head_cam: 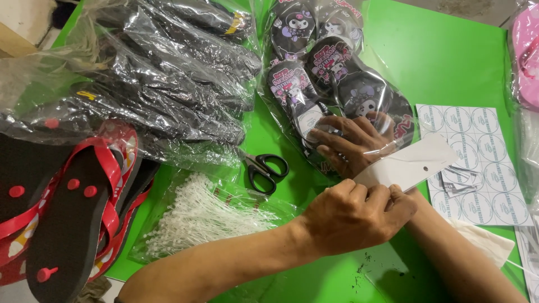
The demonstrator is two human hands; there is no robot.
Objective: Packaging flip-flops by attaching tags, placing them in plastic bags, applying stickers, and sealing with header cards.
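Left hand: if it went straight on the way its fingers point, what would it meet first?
The left hand already pinches the white card; beyond that, probably the sheet of round stickers.

I see white card tag [407, 164], long, flat, small hole near middle, tilted up toward right above green table. Bagged black cartoon-print sandals [328, 73] lie overlapping beneath clear plastic, just behind tag.

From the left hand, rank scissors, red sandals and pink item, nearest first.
Measured from the left hand:
1. Scissors, just up-left on the green table.
2. Red sandals, far left edge.
3. Pink item, top-right corner; close to the sandals' distance, slightly farther.
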